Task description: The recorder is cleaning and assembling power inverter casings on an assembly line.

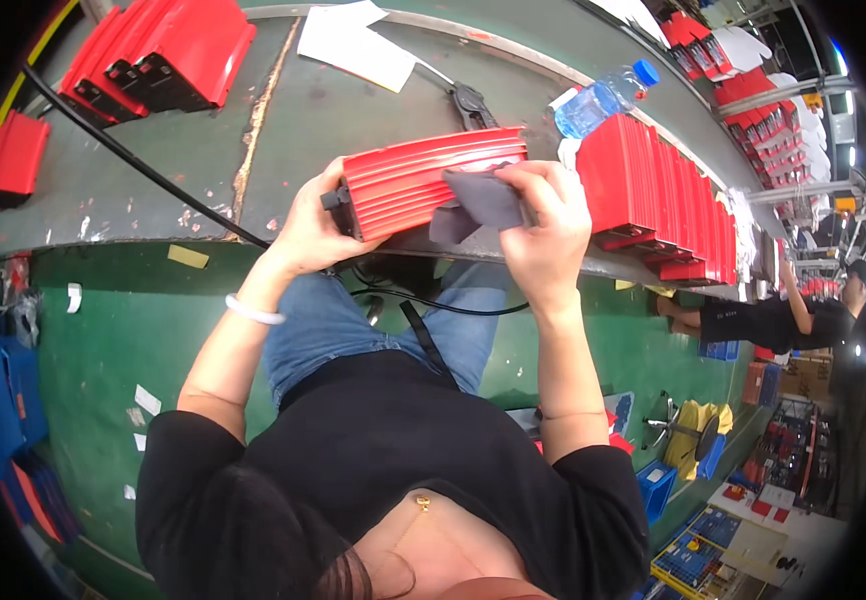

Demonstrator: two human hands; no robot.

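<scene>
A red ribbed metal housing with a dark end plate is held up at the bench's front edge. My left hand is wrapped round its left end, beside a black knob or connector. In my right hand is a dark grey cloth, pinched between thumb and fingers. The cloth hangs folded against the housing's ribbed side near its right end. The palm side of my right hand is hidden.
Red housings stand in a row on the right and in a group at the far left. A water bottle, a black-handled tool and white paper lie on the bench. A black cable crosses its left side. Another person stands far right.
</scene>
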